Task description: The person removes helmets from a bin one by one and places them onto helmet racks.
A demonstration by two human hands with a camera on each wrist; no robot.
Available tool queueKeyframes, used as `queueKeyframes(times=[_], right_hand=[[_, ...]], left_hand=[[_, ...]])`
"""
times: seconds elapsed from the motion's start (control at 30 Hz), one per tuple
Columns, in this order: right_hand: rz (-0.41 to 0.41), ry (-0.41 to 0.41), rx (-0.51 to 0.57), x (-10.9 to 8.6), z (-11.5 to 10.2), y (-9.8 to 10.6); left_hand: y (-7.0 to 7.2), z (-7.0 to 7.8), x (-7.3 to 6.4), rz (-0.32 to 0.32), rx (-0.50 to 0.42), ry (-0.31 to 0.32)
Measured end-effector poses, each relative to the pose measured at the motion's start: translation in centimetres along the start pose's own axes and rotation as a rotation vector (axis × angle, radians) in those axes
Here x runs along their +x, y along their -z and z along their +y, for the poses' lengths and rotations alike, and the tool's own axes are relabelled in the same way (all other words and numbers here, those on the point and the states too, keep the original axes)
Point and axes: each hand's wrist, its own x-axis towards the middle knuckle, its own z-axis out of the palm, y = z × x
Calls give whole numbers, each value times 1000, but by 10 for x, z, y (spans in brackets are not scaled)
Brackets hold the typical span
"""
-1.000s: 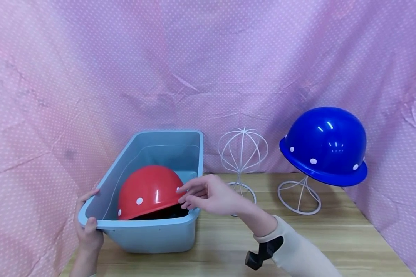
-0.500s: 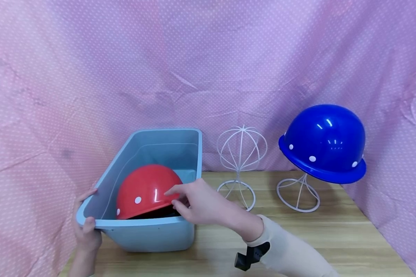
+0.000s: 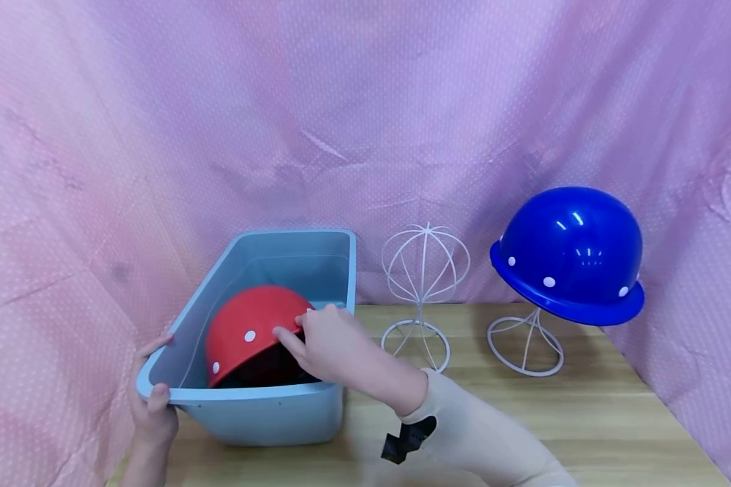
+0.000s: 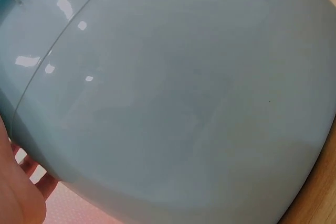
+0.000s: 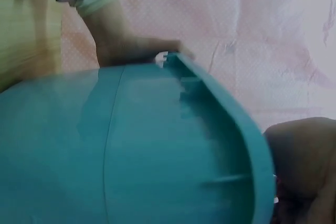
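Note:
In the head view a red hard hat with white dots lies tilted inside a blue-grey plastic bin. My right hand reaches over the bin's right side and pinches the hat's near right edge, which is raised above a dark interior. The fingertips under that edge are partly hidden. With my left hand I grip the bin's near left corner, thumb over the rim. The left wrist view is filled by the bin's outer wall. At the right of the right wrist view my right hand appears dark and blurred beyond the rim.
Right of the bin stands a white wire hat stand with nothing on it. Farther right, a blue hard hat sits tilted on a second stand. Everything rests on a wooden table; pink dotted cloth hangs behind.
My right hand has moved left and taken hold of the red hard hat's edge. The hat has tipped, its near right edge rising. My left hand stays on the bin.

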Motion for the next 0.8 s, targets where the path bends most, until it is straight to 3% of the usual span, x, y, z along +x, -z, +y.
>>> queueKeyframes(times=[0.2, 0.33, 0.53, 0.7, 0.8], right_hand=[[49, -54, 97, 14, 20, -1], [22, -95, 231, 26, 32, 4], [-33, -180, 343, 40, 45, 3], [-83, -255, 468, 45, 50, -2], [-168, -232, 592, 48, 53, -3]], left_hand=[[2, 3, -4, -26, 46, 52], [2, 6, -3, -44, 58, 73], [2, 11, -1, -55, 125, 142], [3, 6, -2, -65, 43, 59], [4, 4, -1, -60, 37, 22]])
